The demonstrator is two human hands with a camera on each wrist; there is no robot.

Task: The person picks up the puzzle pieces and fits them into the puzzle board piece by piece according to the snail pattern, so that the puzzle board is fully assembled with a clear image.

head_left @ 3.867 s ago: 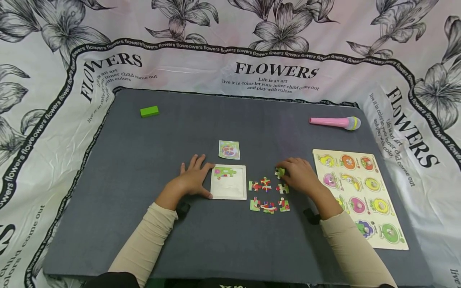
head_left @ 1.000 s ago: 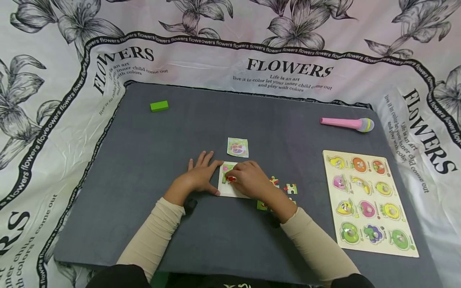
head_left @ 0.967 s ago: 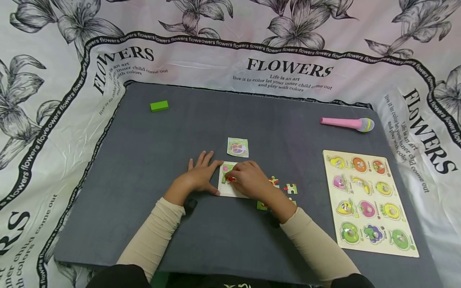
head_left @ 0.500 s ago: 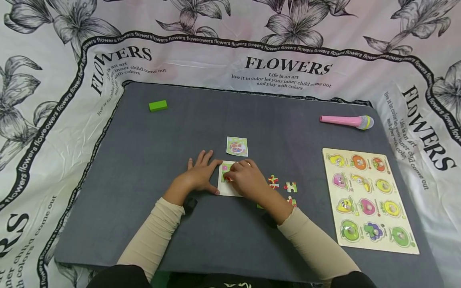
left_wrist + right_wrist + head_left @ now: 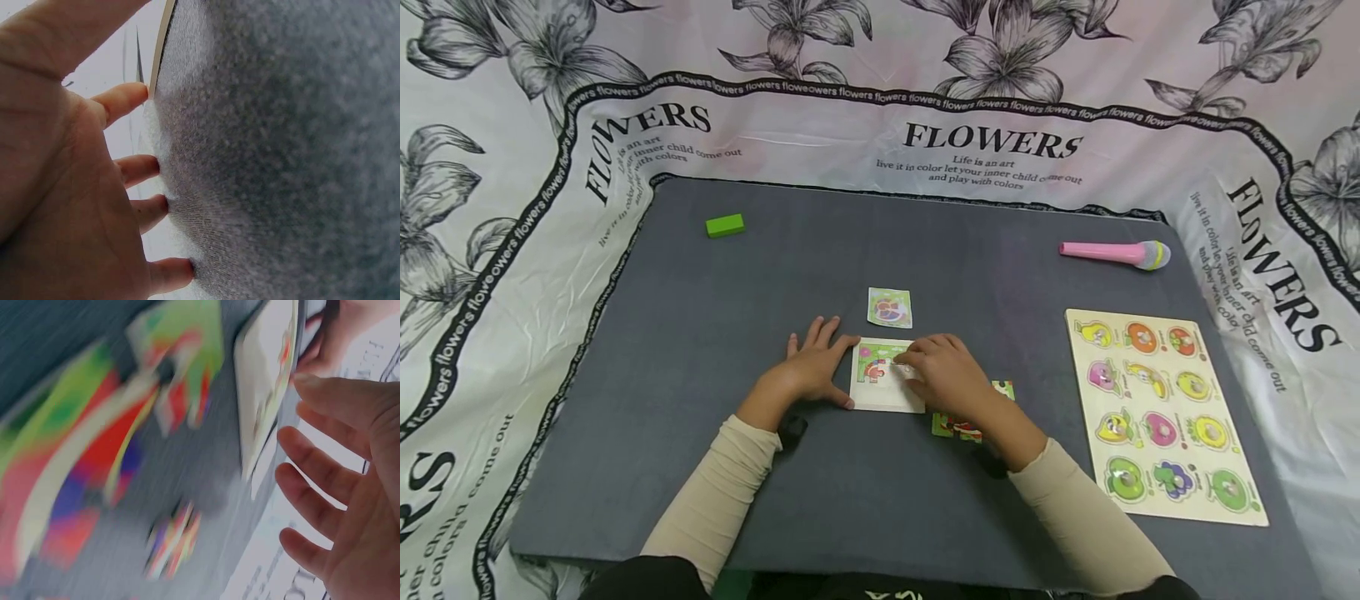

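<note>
My left hand point(image 5: 801, 371) rests spread on the table, its thumb and index fingertips at the left edge of a small square puzzle tray point(image 5: 887, 400). In the left wrist view the fingers point(image 5: 153, 212) are extended against the grey cloth. Joined green and red jigsaw pieces point(image 5: 872, 369) lie in the tray's upper left part. Over the tray's right side hovers my right hand point(image 5: 953, 379), fingers apart and nothing between them in the right wrist view. Below it, loose jigsaw pieces point(image 5: 955, 427) lie on the table, partly hidden by the hand and forearm; one piece point(image 5: 174, 540) lies apart.
A small picture card point(image 5: 890, 307) lies just beyond the tray. At the right is a wooden fruit board point(image 5: 1161, 454) with several pictured fruits. A pink toy microphone point(image 5: 1112, 252) and a green block point(image 5: 725, 226) lie farther back on the grey table point(image 5: 760, 492).
My right hand took loose pieces from the right, worked over the tray, and has now let go of a red piece in it and drawn back rightward. My left hand stays at the tray.
</note>
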